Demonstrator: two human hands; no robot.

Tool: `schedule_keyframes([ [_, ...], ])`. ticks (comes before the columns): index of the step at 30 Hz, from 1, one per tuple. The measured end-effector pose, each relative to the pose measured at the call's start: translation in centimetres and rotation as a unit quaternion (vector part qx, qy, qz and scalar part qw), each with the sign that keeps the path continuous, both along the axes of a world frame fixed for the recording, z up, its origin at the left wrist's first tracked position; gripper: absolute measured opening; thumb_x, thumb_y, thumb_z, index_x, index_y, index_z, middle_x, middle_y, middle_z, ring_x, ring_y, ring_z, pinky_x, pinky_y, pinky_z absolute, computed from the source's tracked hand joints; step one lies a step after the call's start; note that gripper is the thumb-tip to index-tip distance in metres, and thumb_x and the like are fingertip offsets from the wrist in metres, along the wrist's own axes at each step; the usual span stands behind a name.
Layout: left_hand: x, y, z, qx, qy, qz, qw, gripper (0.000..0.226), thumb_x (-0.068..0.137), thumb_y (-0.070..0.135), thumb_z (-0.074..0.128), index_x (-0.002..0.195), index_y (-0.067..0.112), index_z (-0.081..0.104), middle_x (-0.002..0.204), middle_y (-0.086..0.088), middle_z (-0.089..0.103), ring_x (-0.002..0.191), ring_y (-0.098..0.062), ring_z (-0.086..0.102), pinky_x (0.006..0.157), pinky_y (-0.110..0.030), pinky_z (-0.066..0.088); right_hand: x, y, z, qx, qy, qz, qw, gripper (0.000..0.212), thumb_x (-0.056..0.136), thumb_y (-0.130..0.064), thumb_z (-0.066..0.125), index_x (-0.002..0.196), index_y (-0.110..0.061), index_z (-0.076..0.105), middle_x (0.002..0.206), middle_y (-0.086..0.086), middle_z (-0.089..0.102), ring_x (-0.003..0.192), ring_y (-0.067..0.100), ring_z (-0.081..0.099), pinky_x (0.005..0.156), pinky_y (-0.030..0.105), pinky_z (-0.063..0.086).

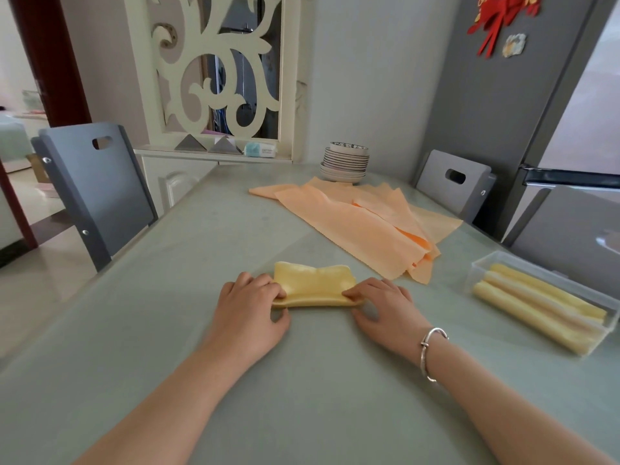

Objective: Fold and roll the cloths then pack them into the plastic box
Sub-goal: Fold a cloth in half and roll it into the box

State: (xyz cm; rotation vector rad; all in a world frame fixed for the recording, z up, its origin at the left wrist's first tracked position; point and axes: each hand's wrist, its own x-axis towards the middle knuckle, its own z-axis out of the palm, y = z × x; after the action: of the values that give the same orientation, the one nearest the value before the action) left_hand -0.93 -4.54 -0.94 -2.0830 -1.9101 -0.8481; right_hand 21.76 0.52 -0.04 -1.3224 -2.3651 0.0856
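Note:
A folded yellow cloth (315,283) lies on the table in front of me, its near edge curled into a short roll. My left hand (250,307) pinches the roll's left end, fingers curled over it. My right hand (382,305) pinches the right end the same way; a silver bangle sits on that wrist. A clear plastic box (483,266) stands at the right with three rolled yellow cloths (536,313) lying side by side inside. A loose pile of orange cloths (362,226) is spread beyond the yellow cloth.
A stack of plates and a bowl (345,162) stands at the far end of the grey-green table (201,263). Grey chairs stand at the left (97,189) and far right (453,182). A fridge (570,162) rises to the right.

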Motion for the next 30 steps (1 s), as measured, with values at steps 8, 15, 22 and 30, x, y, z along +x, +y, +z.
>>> schedule_keyframes([
  [8,-0.1,0.1,0.2,-0.004,-0.163,0.026,0.986,0.002,0.086,0.028,0.062,0.088,0.027,0.063,0.087,0.011,0.066,0.094,-0.018,0.054,0.079,-0.029,0.034,-0.5,-0.1,0.3,-0.086,0.163,-0.068,0.981,0.007,0.086,-0.024,0.056,0.089,-0.03,0.054,0.085,-0.018,0.054,0.085,0.011,0.049,0.088,0.034,0.042],
  [15,0.4,0.6,-0.1,-0.02,-0.208,0.04,0.977,0.018,0.086,0.03,0.063,0.088,0.02,0.048,0.074,0.008,0.059,0.083,-0.021,0.056,0.078,-0.036,0.041,-0.9,-0.2,-0.1,-0.059,0.104,-0.117,0.986,0.012,0.089,-0.034,0.049,0.095,-0.024,0.051,0.089,-0.009,0.054,0.097,0.014,0.04,0.082,0.028,0.027],
  [22,0.8,1.2,-0.2,0.059,-0.018,0.023,0.998,0.021,0.076,0.017,0.073,0.081,0.022,0.053,0.083,0.006,0.052,0.078,-0.023,0.05,0.067,-0.03,0.03,-1.5,0.0,-0.2,0.07,0.014,-0.054,0.996,0.02,0.088,-0.02,0.054,0.107,-0.026,0.05,0.108,-0.007,0.044,0.103,0.017,0.038,0.082,0.026,0.024],
  [30,0.2,0.4,0.1,0.005,-0.002,-0.023,1.0,0.014,0.076,0.028,0.066,0.09,0.028,0.066,0.09,0.014,0.061,0.092,-0.018,0.052,0.076,-0.027,0.032,-0.6,-0.8,0.4,0.058,-0.041,0.006,0.997,0.031,0.082,-0.019,0.053,0.111,-0.026,0.06,0.108,-0.01,0.055,0.108,0.012,0.047,0.095,0.021,0.024],
])
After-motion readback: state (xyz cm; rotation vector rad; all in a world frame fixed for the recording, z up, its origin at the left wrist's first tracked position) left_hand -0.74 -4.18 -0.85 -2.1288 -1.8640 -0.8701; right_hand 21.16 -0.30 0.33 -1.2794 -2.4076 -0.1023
